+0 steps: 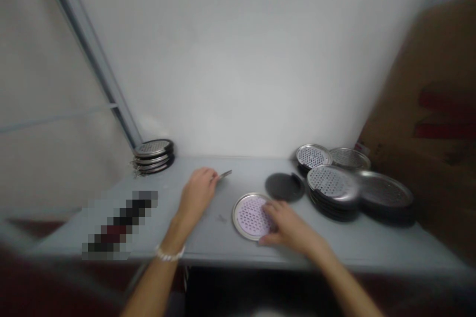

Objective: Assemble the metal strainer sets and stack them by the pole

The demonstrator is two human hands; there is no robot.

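Note:
My left hand [199, 189] is closed round a thin metal tool [225, 174] whose narrow tip sticks out to the right, above the table. The rest of that tool is hidden in the fingers, so its kind cannot be made out. My right hand [288, 225] grips the right side of a round perforated metal disc [248, 215], thumb at the near rim and fingers over its face. The disc has a silver rim and a lilac-tinted centre full of small holes. Just behind it lies a round black plate [283, 187] with a raised piece at its right edge.
Stacked perforated discs with black parts stand at the back left [153, 154] and on the right [332, 190]. Larger round discs [385, 190] lie beside these. A cardboard box [427, 168] borders the right side. A white wall [238, 69] rises behind the grey table [208, 242]. A pixelated patch covers the left front.

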